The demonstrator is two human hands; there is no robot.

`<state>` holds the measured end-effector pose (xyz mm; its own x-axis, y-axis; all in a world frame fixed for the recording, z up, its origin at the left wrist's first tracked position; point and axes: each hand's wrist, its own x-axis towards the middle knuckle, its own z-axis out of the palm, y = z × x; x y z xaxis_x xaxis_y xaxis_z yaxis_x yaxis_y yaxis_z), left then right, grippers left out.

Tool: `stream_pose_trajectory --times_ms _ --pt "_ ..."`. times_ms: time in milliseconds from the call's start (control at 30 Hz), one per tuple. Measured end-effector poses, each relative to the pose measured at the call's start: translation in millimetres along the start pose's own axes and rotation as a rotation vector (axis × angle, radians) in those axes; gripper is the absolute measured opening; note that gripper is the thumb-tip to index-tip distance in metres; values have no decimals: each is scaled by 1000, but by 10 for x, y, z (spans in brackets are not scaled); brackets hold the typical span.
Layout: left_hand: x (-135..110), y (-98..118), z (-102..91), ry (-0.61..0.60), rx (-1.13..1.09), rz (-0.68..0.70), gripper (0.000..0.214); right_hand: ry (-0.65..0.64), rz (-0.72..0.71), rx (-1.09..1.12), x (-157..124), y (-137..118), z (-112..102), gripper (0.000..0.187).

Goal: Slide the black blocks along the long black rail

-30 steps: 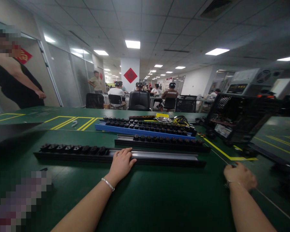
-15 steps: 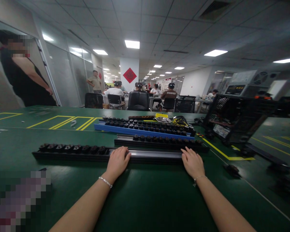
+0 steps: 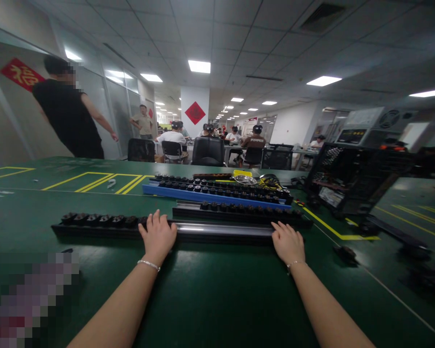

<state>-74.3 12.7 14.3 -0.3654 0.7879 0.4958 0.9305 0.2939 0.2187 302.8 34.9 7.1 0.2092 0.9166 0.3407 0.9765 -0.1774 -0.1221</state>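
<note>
One long black rail [image 3: 221, 239] lies across the green table [image 3: 217, 299], nearest the person. Its left stretch carries a row of black knobs [image 3: 107, 220], so that end is probably heavier and poor to grip. Next, the left hand [image 3: 157, 238] rests on the rail by the row's right end, fingers spread. Behind lie a blue rail [image 3: 217, 198] and another black rail [image 3: 188, 212]. A bare shiny channel [image 3: 221, 229] follows, likely stiff and rather slippery; the side walls should hold better. The right hand [image 3: 290, 245] rests near the right end, fingers slightly apart, thumb pressure impossible to tell. Farther right stands a computer case [image 3: 380, 174].
</note>
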Motion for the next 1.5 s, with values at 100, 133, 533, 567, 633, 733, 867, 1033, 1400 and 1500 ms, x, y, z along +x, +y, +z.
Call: stream_pose_trajectory --times_ms 100,133,533,567,633,733,867,1033,1400,1500 --pt "1 10 2 10 6 11 41 4 -5 -4 1 9 -1 50" --pt "0 11 3 14 5 16 41 6 -6 -2 2 12 -2 50" --pt "-3 8 27 106 4 146 34 9 -15 22 8 14 -1 50" --pt "3 9 26 103 -2 157 34 12 -15 23 8 17 2 50" --pt "16 10 34 100 -16 197 33 15 -16 24 10 19 8 49" --pt "26 4 61 88 -32 246 32 19 -7 30 13 4 8 49" --pt "15 5 75 63 -56 227 32 18 57 61 13 -52 -6 49" --pt "-15 22 39 148 -30 37 41 35 96 83 2 -89 -4 49" --pt "6 8 -18 23 -31 -26 40 12 82 80 -1 -75 -26 49" --pt "9 4 -17 21 -40 -27 41 8 84 75 2 -77 -34 49"
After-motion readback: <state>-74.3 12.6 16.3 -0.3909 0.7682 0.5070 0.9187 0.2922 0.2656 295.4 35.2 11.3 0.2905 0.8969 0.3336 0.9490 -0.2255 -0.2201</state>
